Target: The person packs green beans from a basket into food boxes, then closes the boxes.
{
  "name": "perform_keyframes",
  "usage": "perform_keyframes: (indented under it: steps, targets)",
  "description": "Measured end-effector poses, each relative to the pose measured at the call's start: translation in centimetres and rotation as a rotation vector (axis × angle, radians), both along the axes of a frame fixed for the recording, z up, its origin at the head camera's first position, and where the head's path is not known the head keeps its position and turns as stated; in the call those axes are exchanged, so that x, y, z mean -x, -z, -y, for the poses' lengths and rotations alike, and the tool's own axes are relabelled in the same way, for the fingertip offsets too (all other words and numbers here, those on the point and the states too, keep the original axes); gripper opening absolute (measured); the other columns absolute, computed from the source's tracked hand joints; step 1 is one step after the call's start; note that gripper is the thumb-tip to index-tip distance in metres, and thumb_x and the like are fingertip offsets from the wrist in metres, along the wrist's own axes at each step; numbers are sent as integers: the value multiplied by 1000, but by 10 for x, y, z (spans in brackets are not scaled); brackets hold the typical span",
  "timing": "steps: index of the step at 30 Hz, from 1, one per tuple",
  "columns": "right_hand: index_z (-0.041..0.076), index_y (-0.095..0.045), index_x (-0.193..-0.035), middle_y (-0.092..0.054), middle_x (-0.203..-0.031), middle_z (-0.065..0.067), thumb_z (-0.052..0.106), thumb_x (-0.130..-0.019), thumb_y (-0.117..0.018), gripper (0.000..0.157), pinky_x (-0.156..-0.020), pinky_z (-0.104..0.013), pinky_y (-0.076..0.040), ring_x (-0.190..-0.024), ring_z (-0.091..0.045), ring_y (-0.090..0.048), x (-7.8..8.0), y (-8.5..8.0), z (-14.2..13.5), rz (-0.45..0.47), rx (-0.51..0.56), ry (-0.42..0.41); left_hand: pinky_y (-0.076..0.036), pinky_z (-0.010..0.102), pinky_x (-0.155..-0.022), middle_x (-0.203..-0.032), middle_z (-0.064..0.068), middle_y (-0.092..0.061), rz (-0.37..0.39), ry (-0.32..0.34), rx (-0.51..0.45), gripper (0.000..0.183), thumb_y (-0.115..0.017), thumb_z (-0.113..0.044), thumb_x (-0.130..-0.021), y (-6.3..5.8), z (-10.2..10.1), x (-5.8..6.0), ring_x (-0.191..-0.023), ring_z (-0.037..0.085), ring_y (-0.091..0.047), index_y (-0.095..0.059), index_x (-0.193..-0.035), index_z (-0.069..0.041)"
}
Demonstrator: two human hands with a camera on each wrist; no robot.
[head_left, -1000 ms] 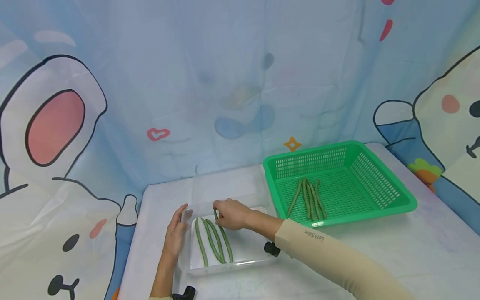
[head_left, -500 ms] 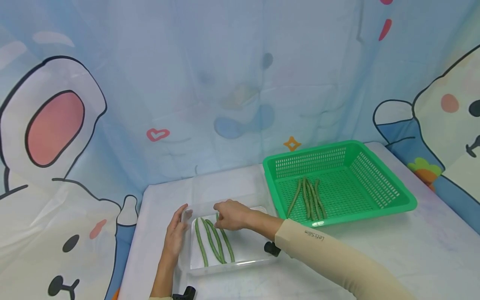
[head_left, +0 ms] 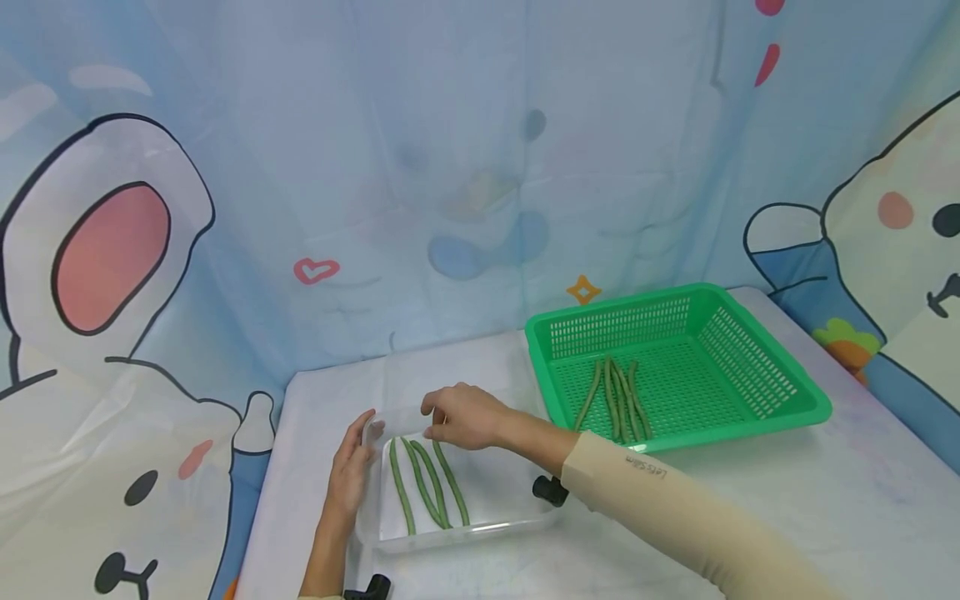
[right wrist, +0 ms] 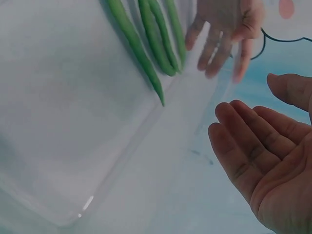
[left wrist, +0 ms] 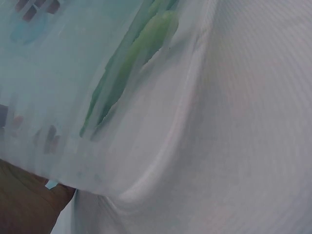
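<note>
Several green beans (head_left: 452,483) lie side by side in a clear plastic box (head_left: 465,534) with a white bottom. My left hand (head_left: 348,475) grips the box's left wall, the thumb at the rim and the fingers along the outside. In the left wrist view, part of that hand (left wrist: 29,202) shows beneath the wall, with beans (left wrist: 131,58) blurred through the plastic. Over the far end of the rightmost bean hovers my right hand (head_left: 468,417). From the right wrist, this hand (right wrist: 273,165) appears loosely curved with nothing in it, apart from the beans (right wrist: 134,44).
To the right of the box stands a green perforated basket (head_left: 750,437) with several more beans (head_left: 617,400) at its left side. A white cloth covers the table (head_left: 675,517). Behind it hangs a blue printed curtain (head_left: 450,167).
My right hand has let go of the rightmost bean's far end and lifted slightly. That bean has shifted a little to the right. My left hand stays put.
</note>
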State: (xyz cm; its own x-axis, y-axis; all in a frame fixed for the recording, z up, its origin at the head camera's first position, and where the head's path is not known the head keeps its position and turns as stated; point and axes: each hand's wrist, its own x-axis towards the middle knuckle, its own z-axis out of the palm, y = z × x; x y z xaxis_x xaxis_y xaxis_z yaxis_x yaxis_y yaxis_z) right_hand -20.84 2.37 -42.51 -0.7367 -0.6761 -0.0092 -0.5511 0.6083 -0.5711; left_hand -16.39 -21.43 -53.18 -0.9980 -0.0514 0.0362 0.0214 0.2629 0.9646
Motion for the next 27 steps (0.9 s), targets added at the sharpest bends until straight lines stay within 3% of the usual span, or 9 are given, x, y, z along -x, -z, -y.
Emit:
perform_keyframes:
  steps: [5, 15, 27]
  targets:
    - [11, -65, -116, -70, -93, 5, 28, -92, -64, 29, -73, -25, -50, -80, -6, -64, 8, -14, -11, -46, 48, 37, -18, 58, -112, -153, 1, -33, 4, 4, -1, 55, -35, -6, -94, -4, 0, -1, -145, 26, -20, -40, -145, -27]
    - [11, -65, -116, -70, -98, 1, 25, -91, -64, 29, -77, -30, -51, -85, -11, -64, 28, -29, -42, -112, 76, 125, -17, 59, -112, -154, 11, -32, 15, 24, 13, 55, -34, -1, -93, -34, -9, -12, -146, 31, -16, -37, -147, -14]
    - [10, -62, -118, -67, -101, -2, 25, -93, -62, 29, -78, -34, -51, -91, -16, -63, 45, -41, -79, -24, 152, 245, -15, 58, -113, -155, 8, -30, 15, 18, 12, 55, -35, -2, -94, -35, -11, -14, -146, 30, -13, -37, -147, -16]
